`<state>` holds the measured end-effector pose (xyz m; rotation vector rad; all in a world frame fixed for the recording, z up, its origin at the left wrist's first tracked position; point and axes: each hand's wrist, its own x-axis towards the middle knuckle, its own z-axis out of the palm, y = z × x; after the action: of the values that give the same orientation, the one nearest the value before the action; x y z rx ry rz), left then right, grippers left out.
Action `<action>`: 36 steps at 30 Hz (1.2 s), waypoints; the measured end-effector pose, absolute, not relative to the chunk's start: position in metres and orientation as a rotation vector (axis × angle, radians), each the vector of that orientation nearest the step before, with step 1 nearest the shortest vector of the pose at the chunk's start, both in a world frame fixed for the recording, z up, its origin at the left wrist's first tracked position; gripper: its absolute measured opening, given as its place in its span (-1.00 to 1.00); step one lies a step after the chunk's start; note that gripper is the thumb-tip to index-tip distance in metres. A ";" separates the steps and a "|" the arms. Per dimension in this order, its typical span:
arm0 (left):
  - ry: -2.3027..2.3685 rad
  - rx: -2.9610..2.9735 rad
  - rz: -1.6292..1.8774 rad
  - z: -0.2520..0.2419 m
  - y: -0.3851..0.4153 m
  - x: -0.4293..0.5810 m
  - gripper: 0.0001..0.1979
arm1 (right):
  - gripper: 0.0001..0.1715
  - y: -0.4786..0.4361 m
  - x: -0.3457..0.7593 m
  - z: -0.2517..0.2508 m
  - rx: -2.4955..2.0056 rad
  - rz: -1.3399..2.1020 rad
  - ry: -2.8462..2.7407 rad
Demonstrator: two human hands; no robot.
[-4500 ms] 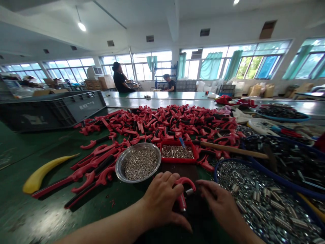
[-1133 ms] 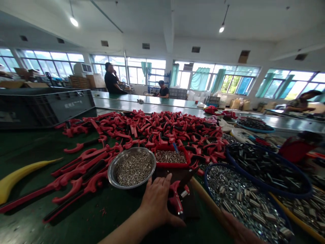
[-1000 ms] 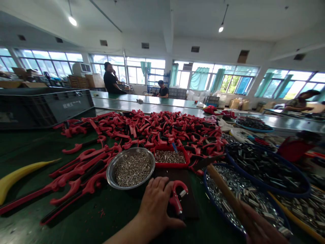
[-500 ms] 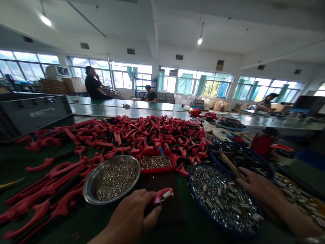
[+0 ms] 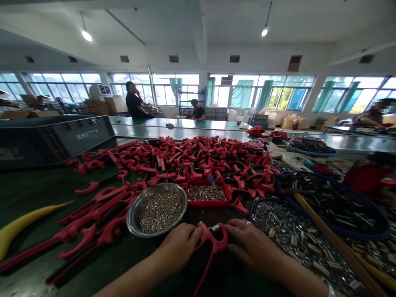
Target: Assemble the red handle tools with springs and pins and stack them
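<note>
My left hand (image 5: 182, 243) pinches the left side of a red plastic handle (image 5: 214, 246) with a forked, hook-shaped head; its thin shank points down towards me. A ridged silvery metal piece (image 5: 215, 227) spans the gap of the fork. On the right side, the fingertips of my right hand (image 5: 252, 245) close on the fork's tip. Just beyond is a red tray (image 5: 227, 203) of small metal pins, beside a steel bowl (image 5: 131, 218) of tiny metal parts. A wooden-handled hammer (image 5: 328, 233) rests across the blue baskets, apart from my right hand.
Red handles (image 5: 198, 154) with black grips are heaped across the bench. Blue baskets (image 5: 252, 206) of metal parts stand at right. A grey crate (image 5: 83, 138) sits at left, near a banana (image 5: 34, 215). Several people are farther back, one standing person (image 5: 134, 103) among them.
My right hand has let go of the hammer and moved left to the red handle. The handle's fork now faces me, held in both hands. The view has turned left.
</note>
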<state>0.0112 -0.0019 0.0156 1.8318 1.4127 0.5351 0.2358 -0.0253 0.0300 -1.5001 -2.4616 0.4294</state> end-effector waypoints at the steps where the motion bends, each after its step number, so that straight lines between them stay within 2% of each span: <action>1: 1.437 1.965 0.541 0.016 -0.006 0.009 -0.60 | -0.54 -0.023 0.236 0.029 -1.505 0.424 -2.480; 4: 1.507 2.177 0.566 0.016 -0.014 0.004 -0.67 | -0.64 -0.014 0.237 0.033 -1.540 0.342 -2.504; 9: 1.557 2.238 0.576 0.009 -0.009 0.011 -0.50 | -0.63 0.041 0.225 0.050 -1.655 0.107 -2.349; 16: 1.450 2.104 0.642 0.001 0.004 0.010 -0.49 | -0.74 0.136 0.185 0.036 -1.763 0.057 -2.226; 23: 1.399 2.062 0.686 -0.012 0.000 0.003 -0.45 | -0.77 0.132 0.194 0.043 -1.624 -0.012 -1.948; 26: 1.382 2.006 0.725 -0.013 0.000 0.004 -0.44 | -0.86 0.105 0.200 0.054 -1.566 0.035 -1.900; 29: 1.384 1.943 0.759 -0.012 -0.002 0.005 -0.44 | -0.81 0.062 0.197 0.055 -1.480 0.117 -1.807; 33: 1.372 1.887 0.770 -0.010 -0.003 0.005 -0.45 | -0.76 0.004 0.185 0.031 -1.339 0.607 -1.660; 36: 1.379 1.888 0.750 -0.010 -0.004 0.005 -0.45 | -0.76 -0.014 0.183 0.012 -1.298 0.729 -1.584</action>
<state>0.0052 -0.0035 -0.0100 1.8884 1.3788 0.7500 0.1832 -0.0141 0.0119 -1.2981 -1.5841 0.7295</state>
